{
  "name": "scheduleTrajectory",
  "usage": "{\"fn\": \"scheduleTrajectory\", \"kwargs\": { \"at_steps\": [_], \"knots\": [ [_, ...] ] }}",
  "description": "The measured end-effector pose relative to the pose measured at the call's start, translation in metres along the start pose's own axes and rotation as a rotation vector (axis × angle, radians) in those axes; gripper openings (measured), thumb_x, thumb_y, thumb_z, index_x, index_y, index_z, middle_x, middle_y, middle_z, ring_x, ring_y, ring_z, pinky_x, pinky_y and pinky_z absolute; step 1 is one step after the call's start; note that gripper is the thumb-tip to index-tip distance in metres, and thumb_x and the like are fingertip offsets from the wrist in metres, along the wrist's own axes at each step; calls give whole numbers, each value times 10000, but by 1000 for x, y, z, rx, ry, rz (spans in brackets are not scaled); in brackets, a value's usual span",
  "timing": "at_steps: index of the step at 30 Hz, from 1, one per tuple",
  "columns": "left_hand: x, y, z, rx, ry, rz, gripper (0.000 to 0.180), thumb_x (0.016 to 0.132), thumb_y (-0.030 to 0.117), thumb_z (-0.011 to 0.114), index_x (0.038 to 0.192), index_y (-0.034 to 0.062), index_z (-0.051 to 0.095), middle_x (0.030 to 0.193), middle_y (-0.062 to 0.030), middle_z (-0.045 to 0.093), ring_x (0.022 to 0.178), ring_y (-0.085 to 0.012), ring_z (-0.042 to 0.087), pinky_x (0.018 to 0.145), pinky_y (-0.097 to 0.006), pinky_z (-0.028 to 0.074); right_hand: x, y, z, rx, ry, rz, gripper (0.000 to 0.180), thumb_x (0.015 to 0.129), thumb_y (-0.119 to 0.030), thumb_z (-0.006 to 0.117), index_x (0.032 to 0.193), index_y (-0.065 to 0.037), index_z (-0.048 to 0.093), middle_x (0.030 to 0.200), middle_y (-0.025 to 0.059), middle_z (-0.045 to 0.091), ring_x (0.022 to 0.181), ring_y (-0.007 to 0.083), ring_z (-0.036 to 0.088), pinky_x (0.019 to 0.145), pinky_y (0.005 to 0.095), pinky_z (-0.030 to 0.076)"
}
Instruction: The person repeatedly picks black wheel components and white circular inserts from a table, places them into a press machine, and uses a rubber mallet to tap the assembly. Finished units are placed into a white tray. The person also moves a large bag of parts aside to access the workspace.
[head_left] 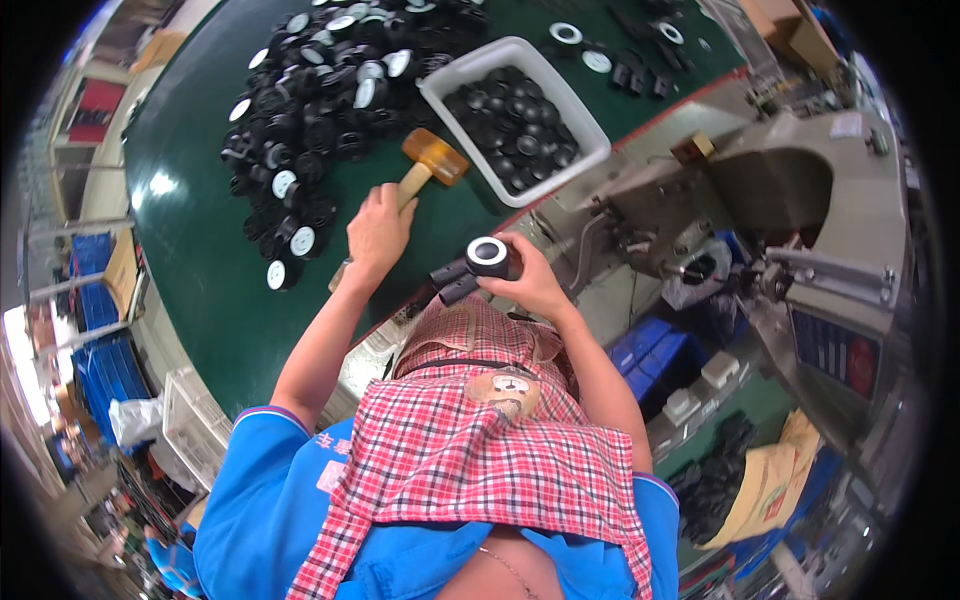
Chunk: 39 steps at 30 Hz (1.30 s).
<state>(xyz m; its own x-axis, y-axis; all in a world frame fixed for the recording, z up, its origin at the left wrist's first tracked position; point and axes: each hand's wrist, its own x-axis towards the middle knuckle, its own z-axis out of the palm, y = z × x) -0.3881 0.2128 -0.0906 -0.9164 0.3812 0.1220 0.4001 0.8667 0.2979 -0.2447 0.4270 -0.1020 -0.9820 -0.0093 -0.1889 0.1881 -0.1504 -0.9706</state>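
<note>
My left hand is closed around the wooden handle of a mallet with an amber, see-through head, low over the green table. In my right hand, near the table's front edge, is a black plastic wheel-like part. Its round face is turned up and shows a white ring with a black centre. Two black tube-like prongs stick out from it to the left. Close beyond the mallet head stands a white plastic bin holding many round black caps.
A large heap of black wheel parts, some with white discs, covers the far left of the green table. More black parts lie at the far right. A grey machine stands to my right, blue bins below it.
</note>
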Motion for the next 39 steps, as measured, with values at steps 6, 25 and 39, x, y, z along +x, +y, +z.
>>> {"fn": "scheduleTrajectory", "kwargs": {
  "at_steps": [6, 25, 39],
  "knots": [
    [0, 20, -3, 144, -44, 18, 300, 945, 365, 598, 1047, 85, 560, 943, -161, 651, 851, -369, 669, 659, -473, 549, -41, 66, -2, -237, 205, 362, 554, 870, -452, 688, 1088, 57, 669, 990, 192, 716, 921, 226, 680, 844, 380, 524],
    [-83, 198, 30, -305, 132, 721, 371, 909, 109, 652, 1235, -41, 558, 1228, -224, 555, 1177, -379, 493, 1016, -460, 387, -622, 128, -37, -1044, 1136, 1016, 544, 722, -87, 758, 1241, -55, 599, 1200, 172, 630, 1112, 335, 601, 937, 423, 496],
    [-222, 323, -13, -1034, -979, 423, 290, 1002, 180, 575, 1212, -17, 537, 749, -71, 649, 691, -132, 628, 675, -301, 512, -362, -25, -85, 505, 920, -309, 495, 914, -73, 694, 1364, 39, 520, 1222, 97, 646, 1091, 149, 622, 963, 277, 486]
  ]
}}
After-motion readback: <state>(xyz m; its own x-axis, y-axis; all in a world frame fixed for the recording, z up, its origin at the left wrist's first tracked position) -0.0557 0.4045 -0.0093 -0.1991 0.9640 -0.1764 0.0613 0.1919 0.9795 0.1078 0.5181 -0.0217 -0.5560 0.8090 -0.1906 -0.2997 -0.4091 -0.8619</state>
